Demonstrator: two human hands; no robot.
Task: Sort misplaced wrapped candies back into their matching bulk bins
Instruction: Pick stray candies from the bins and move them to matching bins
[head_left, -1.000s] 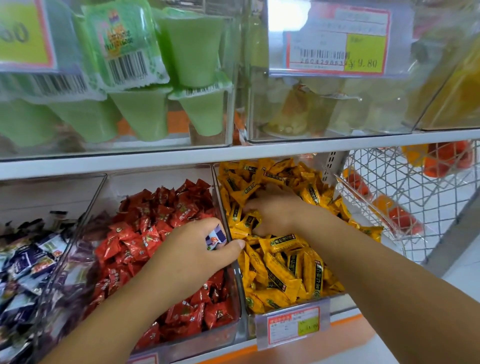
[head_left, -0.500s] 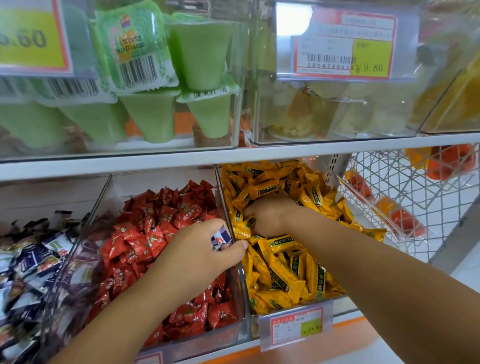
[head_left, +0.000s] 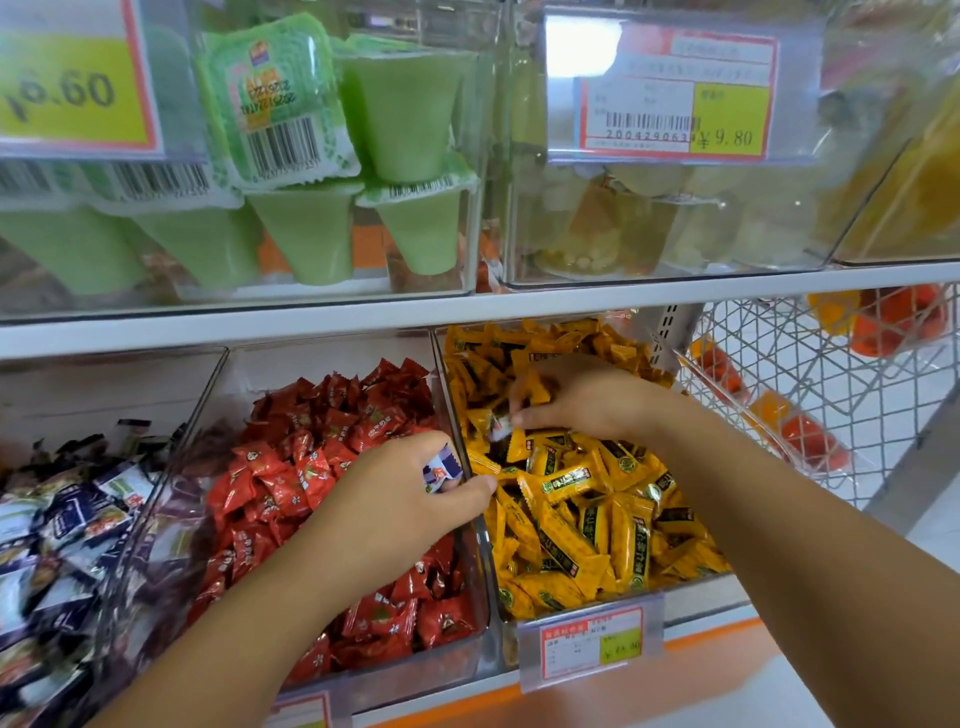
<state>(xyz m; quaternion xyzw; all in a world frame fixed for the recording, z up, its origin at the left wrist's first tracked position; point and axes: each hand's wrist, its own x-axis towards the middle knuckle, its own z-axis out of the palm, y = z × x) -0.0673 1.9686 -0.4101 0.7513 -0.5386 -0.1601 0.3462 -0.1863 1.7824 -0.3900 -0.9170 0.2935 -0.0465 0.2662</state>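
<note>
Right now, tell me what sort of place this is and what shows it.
Most likely a shop's bulk sweets aisle: clear shelf bins heaped with red candies and yellow candies, a barcoded 9.80 price tag, and a wire basket beside them.

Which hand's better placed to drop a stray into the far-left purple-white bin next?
Left, probably. The left hand grips a purple-white candy over the red bin, beside the purple-white bin. The right hand is one bin farther, in the yellow bin, pinching a second stray.
</note>
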